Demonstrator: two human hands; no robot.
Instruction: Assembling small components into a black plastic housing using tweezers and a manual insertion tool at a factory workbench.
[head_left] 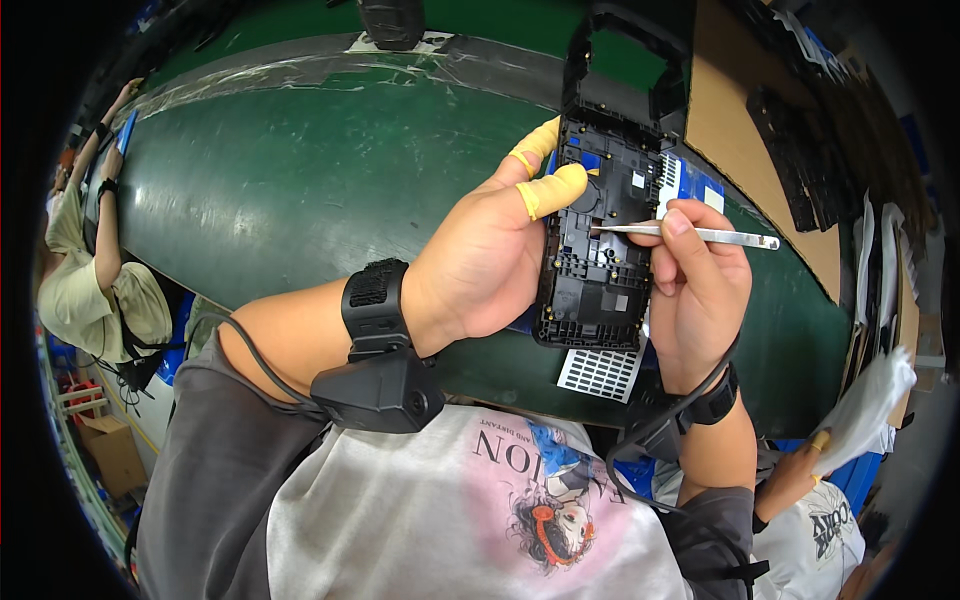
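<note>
A long black plastic housing, with ribs, small brass-coloured inserts and a window-like opening at its far end, is held tilted above the table. My left hand grips its left side, with yellow covers on the thumb and a finger. Metal tweezers are pinched in my right hand. Their tips point left and reach the middle of the housing; whether anything is between them is too small to tell. Partly hidden beneath the housing lies a white sheet with rows of black rectangular pieces.
The green table stretches left and away. Cardboard stands at the right, with black plastic parts on it. One person works at the far left. At lower right, another person's hand holds a white sheet or bag.
</note>
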